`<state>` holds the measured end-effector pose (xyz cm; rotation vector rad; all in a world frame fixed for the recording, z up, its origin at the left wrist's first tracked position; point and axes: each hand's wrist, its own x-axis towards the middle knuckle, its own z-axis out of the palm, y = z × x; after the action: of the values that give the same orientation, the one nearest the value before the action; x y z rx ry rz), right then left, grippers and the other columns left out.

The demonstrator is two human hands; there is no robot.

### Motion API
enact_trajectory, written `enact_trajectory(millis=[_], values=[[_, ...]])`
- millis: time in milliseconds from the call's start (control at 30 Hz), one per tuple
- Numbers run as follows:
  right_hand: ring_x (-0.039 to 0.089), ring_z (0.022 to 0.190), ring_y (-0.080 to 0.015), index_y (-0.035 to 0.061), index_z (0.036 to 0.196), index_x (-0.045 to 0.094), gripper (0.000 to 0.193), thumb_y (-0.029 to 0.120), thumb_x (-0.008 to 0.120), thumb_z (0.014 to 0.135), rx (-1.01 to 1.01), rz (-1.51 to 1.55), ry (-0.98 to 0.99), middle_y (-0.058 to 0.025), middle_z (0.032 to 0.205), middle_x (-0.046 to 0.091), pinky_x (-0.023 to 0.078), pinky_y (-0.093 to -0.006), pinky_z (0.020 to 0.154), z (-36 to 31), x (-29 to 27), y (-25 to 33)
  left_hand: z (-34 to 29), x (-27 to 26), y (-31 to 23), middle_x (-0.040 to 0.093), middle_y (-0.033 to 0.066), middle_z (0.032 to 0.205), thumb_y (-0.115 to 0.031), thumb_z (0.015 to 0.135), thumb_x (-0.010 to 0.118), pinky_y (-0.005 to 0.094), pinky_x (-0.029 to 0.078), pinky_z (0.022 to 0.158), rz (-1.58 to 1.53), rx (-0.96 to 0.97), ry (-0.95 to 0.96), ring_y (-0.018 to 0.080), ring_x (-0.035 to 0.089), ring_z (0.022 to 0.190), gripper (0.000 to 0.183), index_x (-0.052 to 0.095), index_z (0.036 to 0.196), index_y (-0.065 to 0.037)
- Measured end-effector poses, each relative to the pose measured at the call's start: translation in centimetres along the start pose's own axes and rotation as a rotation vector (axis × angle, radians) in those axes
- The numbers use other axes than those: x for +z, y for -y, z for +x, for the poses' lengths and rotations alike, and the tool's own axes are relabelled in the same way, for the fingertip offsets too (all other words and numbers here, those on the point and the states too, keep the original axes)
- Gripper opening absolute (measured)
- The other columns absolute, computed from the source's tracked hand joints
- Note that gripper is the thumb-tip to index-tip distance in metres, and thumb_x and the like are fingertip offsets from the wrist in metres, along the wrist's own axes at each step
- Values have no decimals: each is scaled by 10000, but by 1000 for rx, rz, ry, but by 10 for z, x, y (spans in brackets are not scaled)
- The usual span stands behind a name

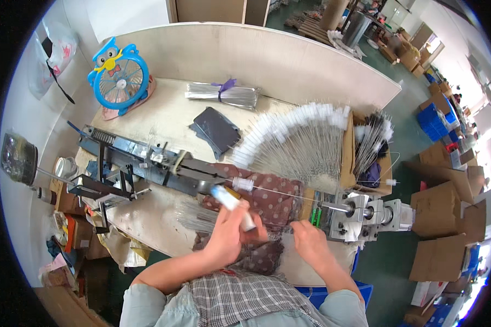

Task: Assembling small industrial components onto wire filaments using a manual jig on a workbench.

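Note:
My left hand (232, 231) is closed around a slim white tube with a blue end (227, 199), blurred and held slantwise over the bench. To its right my right hand (310, 242) pinches its fingertips together; what they hold, if anything, is too fine to make out. Just beyond both hands, a thin wire with a white bristle head (243, 183) stretches between the long dark metal rig (185, 171) and the silver chuck spindle (338, 207). Under my hands lies a brown dotted cloth (270, 199). Loose thin wires (193, 217) lie beside my left hand.
Many white-tipped wire brushes (294, 136) fan out at the back right, against a cardboard box (348, 158) holding more. Behind are a tied wire bundle (223, 95), dark cloth pieces (215, 131) and a blue owl-shaped fan (120, 82). A low partition (245, 49) borders the bench.

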<state>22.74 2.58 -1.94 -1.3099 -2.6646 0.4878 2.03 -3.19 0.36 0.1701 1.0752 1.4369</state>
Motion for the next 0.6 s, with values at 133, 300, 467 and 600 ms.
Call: enact_trajectory(millis=[133,300,467,600], values=[[599,771,-319,44,891,565,129,30,552,763,54,-73,13,-130,788,538,499,-422,649,-11,-36,10,-24,-17,-88,471,-4,569,-476,948,394,318,444,527,-468,-160,294,168,477,484,460,583,919,-58],[583,748,-302,46,877,582,155,-24,551,742,4,-217,-358,-121,803,548,486,-393,636,-10,-107,-10,-25,-47,-51,598,90,732,-420,950,423,337,486,594,-11,-137,168,187,550,568,448,591,979,-6],[610,759,-324,10,981,628,172,11,575,817,73,34,-445,-156,832,623,481,-376,641,10,-120,-18,12,35,-18,636,161,880,-135,850,611,335,504,624,873,549,611,222,646,699,213,589,1020,-10],[614,731,-325,6,967,640,153,82,605,839,129,255,-354,-157,843,636,484,-370,647,45,-98,-5,75,64,30,621,88,843,-136,785,613,348,489,568,1360,1084,439,232,632,671,125,621,898,-83]])
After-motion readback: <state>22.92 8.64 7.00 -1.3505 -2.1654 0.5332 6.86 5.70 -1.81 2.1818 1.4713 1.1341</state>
